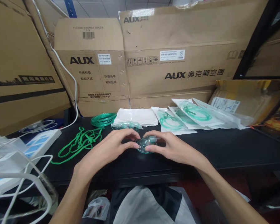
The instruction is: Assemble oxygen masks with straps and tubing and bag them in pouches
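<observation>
A clear green-tinted oxygen mask (144,143) lies on the black tabletop between my two hands. My left hand (118,141) pinches its left end, where a small metal nose strip seems to sit under the thumb. On the other side, my right hand (171,146) grips the mask by its rim and connector, thumb in front and fingers behind. Just behind them rest more clear mask parts (127,125), partly covered by my left hand. A tangle of green elastic strap (80,143) is left of my left forearm, with a coil of green tubing (103,119) beyond it.
White paper packs (136,116) lie at the back centre. Several clear packets with green tubing (193,112) overlap at the back right. A white power strip (40,144) and loose white cables crowd the left. Cardboard boxes (144,74) wall off the rear of the black table (224,149).
</observation>
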The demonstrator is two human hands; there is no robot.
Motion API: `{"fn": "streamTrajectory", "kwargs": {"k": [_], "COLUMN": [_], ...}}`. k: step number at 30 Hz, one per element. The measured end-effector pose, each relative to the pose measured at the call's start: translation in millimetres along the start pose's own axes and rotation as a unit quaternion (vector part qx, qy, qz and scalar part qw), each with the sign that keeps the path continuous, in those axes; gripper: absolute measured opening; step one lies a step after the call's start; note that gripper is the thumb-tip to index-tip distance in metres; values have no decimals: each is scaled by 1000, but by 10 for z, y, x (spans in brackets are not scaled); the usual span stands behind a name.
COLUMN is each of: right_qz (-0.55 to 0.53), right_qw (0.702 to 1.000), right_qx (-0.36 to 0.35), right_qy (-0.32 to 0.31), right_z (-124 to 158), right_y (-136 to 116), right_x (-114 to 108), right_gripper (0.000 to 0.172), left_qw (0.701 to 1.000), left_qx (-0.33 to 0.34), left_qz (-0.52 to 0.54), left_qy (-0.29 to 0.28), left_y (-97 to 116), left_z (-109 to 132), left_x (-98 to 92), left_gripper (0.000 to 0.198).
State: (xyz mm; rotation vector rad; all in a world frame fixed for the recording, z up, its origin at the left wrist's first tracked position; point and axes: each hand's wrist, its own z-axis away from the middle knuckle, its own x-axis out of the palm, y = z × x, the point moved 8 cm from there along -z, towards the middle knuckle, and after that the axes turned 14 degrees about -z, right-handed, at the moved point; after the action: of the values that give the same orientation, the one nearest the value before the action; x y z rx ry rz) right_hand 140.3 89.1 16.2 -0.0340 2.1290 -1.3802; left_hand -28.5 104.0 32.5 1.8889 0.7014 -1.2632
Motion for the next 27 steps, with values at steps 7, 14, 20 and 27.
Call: {"fn": "streamTrajectory", "kwargs": {"k": [7, 14, 20, 27], "right_qz": [7, -4, -48, -68], "right_qw": [1000, 1000, 998, 991], "right_qx": [1, -14, -40, -81], "right_qy": [-3, -18, 8, 87], "right_z": [11, 32, 38, 73], "right_y": [-14, -100, -181, -228], "right_x": [1, 15, -35, -143], "right_gripper": [36, 36, 36, 35], "left_qw": [1000, 998, 988, 974], "left_qx": [4, -1, -55, -106], "left_qz": [-5, 56, 143, 198], "left_qy": [1, -13, -22, -22], "left_y": [19, 15, -124, -114], "left_z": [-5, -20, -49, -37], "left_x": [28, 36, 73, 92], "left_gripper": [28, 28, 42, 47]}}
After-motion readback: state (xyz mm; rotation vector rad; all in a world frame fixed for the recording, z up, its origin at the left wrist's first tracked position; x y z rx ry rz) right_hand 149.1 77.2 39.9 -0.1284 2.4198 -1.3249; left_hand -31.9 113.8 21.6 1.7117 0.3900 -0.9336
